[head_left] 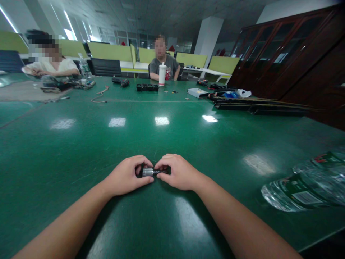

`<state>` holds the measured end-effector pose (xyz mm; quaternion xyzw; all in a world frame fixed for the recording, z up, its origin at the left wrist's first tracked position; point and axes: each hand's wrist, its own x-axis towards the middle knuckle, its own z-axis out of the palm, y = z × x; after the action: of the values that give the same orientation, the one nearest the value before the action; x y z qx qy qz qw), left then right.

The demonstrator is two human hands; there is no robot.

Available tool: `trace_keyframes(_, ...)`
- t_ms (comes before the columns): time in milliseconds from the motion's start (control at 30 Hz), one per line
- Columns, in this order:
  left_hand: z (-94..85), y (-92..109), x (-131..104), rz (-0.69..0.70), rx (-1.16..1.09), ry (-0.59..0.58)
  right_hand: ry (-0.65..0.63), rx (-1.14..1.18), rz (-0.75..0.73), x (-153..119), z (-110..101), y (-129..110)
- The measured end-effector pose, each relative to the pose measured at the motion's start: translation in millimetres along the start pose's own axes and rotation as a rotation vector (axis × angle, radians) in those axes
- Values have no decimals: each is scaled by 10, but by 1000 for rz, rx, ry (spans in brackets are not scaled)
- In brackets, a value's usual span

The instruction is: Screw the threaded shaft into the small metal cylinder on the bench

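Observation:
A small silver cylindrical part (147,172) with a thin dark shaft (156,172) lies level, at or just over the green table. My left hand (128,175) is closed around the silver body, thumb in front and fingers behind. From the other side, my right hand (179,172) pinches the dark shaft between thumb and fingers. The fingertips of both hands nearly meet in the middle. The far end of the shaft is partly covered by my right fingers, so its exact shape cannot be made out.
Clear plastic bottles with green labels (304,192) lie at the right. Across the green table (88,151) are black strips (269,105), a grey box (197,92), a black block (147,87), a power drill (120,82) and a white cup (162,75). Two people sit at the far side.

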<state>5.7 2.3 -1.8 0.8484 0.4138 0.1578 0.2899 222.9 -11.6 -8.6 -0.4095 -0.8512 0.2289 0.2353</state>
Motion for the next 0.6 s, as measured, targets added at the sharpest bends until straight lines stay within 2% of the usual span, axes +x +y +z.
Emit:
trace_keyframes(267, -5, 6, -2, 1, 39, -1, 1, -8, -12, 1, 7, 8)
trace_keyframes(600, 1, -30, 6, 75, 22, 7, -8, -23, -15, 5, 14, -4)
